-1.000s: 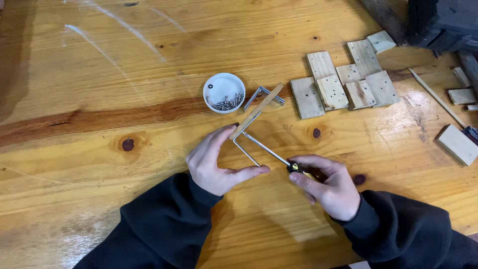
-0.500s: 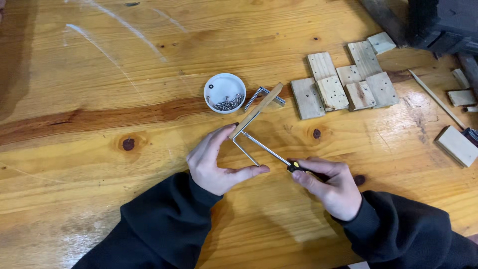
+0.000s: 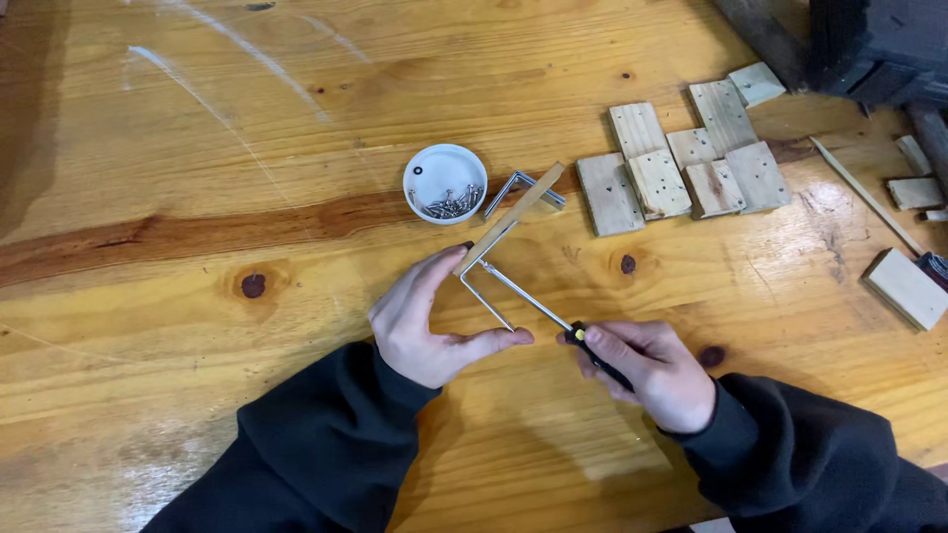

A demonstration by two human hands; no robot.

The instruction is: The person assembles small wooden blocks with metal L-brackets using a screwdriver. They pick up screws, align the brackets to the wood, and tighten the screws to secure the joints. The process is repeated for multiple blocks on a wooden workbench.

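My left hand [image 3: 427, 326] rests on the wooden table [image 3: 247, 178], with its forefinger against the near end of a thin wooden strip [image 3: 510, 219] and its thumb by the end of a metal angle bracket [image 3: 486, 294]. My right hand [image 3: 652, 370] grips the black handle of a screwdriver [image 3: 553, 316]. The screwdriver's metal shaft points up and left, and its tip meets the strip at the bracket's corner. Both arms wear black sleeves.
A white round lid [image 3: 445, 184] holding several small screws sits just beyond the strip, with another metal bracket [image 3: 523, 188] beside it. Several small wooden blocks [image 3: 681, 163] lie to the right. More blocks [image 3: 904, 286] and a thin stick [image 3: 864, 195] are at the far right.
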